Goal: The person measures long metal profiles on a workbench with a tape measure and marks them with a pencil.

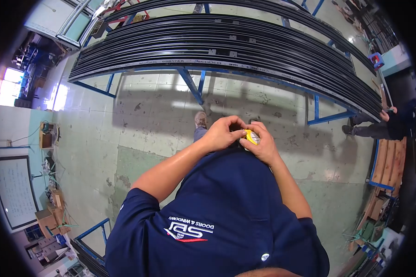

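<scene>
A yellow tape measure (252, 136) with a pale, printed face sits in front of my waist. My right hand (265, 144) wraps round it, thumb on the near side and fingers over the far side. My left hand (223, 133) is closed, its thumb and forefinger pinched at the left edge of the tape measure. What lies under the left fingertips is partly hidden, and no drawn-out blade shows.
Ahead, long black profiles (171, 48) lie stacked on a blue metal rack (189, 83). At far right a person (395, 122) has a hand at the profile ends, near wooden boards (388, 161). A whiteboard (15, 191) hangs at left.
</scene>
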A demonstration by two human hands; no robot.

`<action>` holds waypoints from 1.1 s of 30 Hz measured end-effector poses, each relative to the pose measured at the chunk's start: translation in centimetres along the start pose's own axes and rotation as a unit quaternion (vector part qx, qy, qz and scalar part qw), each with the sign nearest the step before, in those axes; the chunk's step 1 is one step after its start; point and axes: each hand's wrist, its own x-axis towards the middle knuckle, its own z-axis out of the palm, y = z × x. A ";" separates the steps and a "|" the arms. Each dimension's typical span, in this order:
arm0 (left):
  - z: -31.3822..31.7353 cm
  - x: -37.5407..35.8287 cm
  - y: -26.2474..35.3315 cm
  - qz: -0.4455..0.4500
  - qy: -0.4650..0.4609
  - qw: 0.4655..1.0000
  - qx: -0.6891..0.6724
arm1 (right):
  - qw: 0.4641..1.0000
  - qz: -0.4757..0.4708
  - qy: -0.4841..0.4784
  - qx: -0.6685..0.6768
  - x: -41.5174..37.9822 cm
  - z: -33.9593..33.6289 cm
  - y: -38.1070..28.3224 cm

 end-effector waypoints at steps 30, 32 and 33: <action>-63.9 10.1 -6.6 0.039 0.665 0.662 -0.342 | 0.931 0.105 -0.248 -0.247 41.2 9.3 -7.9; -63.1 10.7 -5.6 0.013 0.670 0.662 -0.336 | 0.916 0.061 -0.299 -0.261 45.0 15.0 -10.4; -63.0 10.8 -4.6 0.004 0.680 0.651 -0.336 | 0.913 0.028 -0.310 -0.264 46.8 17.7 -10.7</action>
